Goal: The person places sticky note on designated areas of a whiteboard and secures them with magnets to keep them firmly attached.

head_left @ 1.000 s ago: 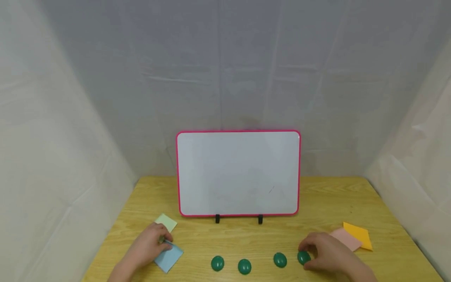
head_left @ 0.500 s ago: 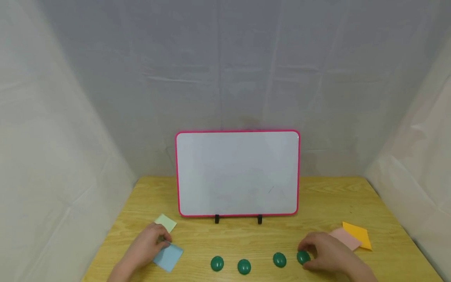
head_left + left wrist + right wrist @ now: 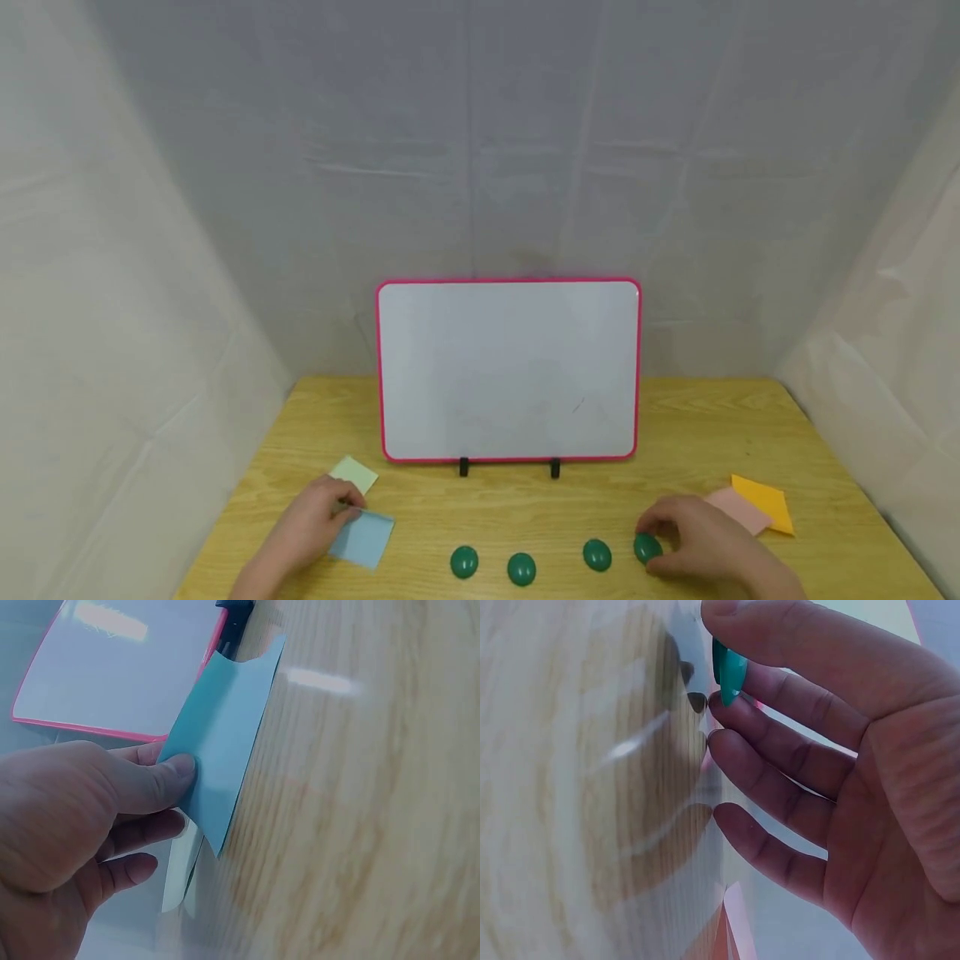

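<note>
My left hand (image 3: 303, 525) pinches a blue sticky note (image 3: 225, 727) between thumb and fingers. In the left wrist view the note bends and stands up off the tabletop at a slant. Just beyond that hand lies a pale green sticky note (image 3: 354, 473), partly covered by it in the head view. Over on the right, my right hand (image 3: 701, 537) has its thumb and fingers around a round, domed green magnet (image 3: 647, 548) at the table surface. The right wrist view shows this magnet partly behind the thumb, while the other fingertips touch the wood.
More green magnets (image 3: 522, 569) lie in a loose row between the hands. A pink-framed whiteboard (image 3: 510, 371) stands behind them on black feet (image 3: 555, 468). Pink (image 3: 738, 510) and orange notes (image 3: 772, 508) overlap beyond the right hand. Pale sheeting (image 3: 480, 167) encloses the wooden table (image 3: 697, 433).
The blue note has turned in my left hand, its free end swinging up and to the right. My right hand has stayed at the same magnet.
</note>
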### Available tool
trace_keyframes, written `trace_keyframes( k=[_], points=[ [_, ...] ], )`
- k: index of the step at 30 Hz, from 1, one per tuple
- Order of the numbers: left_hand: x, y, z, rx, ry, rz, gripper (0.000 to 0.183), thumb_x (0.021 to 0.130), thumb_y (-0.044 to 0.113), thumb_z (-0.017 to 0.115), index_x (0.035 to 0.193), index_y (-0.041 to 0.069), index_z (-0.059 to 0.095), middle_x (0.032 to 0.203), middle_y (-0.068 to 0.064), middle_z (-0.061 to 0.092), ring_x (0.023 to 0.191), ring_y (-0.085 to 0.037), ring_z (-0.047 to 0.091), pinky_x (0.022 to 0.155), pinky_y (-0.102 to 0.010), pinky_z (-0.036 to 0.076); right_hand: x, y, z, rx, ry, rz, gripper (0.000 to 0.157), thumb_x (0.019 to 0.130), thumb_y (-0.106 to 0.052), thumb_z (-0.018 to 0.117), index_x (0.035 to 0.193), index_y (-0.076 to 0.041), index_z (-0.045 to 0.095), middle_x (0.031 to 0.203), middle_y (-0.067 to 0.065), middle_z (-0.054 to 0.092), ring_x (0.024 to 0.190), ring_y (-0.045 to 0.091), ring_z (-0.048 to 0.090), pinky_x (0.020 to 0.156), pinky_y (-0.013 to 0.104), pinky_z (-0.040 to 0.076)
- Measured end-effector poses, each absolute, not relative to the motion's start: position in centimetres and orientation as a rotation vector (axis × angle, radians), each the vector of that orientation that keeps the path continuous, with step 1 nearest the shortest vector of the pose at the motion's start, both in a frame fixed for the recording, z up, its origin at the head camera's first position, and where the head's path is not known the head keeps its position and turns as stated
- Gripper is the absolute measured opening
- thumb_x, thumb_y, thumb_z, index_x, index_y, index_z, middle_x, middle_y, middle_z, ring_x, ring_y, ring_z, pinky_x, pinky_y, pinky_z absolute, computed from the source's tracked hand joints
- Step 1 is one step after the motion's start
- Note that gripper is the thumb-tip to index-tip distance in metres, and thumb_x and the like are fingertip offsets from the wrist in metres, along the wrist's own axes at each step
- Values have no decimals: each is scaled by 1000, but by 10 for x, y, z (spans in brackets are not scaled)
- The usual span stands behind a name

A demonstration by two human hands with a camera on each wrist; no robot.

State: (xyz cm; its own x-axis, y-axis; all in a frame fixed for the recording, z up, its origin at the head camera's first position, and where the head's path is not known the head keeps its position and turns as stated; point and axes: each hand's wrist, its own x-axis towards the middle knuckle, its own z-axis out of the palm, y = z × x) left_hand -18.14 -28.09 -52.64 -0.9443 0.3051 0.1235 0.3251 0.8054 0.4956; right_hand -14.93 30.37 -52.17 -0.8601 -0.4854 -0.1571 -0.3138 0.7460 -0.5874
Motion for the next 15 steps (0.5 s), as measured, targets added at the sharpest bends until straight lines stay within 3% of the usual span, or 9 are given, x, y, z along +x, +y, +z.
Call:
trace_keyframes(
  k=[9, 15],
  points=[
    [-184, -281, -528, -459, -2933, -888, 10, 97, 12, 79, 94, 21, 77, 92, 18, 66, 92, -9, 63, 82, -34, 56, -150, 305, -520, -558, 2610, -873, 32, 86, -45, 88, 112, -31, 77, 107, -21, 69, 96, 3, 64, 85, 31, 58],
    [-184, -280, -530, -417, -2895, -947, 14, 97, 8, 78, 96, 21, 77, 91, 18, 67, 90, -6, 62, 82, -33, 56, -149, 303, -517, -537, 2618, -887, 34, 86, -46, 89, 113, -30, 77, 106, -21, 70, 96, 4, 63, 86, 31, 57]
  ],
)
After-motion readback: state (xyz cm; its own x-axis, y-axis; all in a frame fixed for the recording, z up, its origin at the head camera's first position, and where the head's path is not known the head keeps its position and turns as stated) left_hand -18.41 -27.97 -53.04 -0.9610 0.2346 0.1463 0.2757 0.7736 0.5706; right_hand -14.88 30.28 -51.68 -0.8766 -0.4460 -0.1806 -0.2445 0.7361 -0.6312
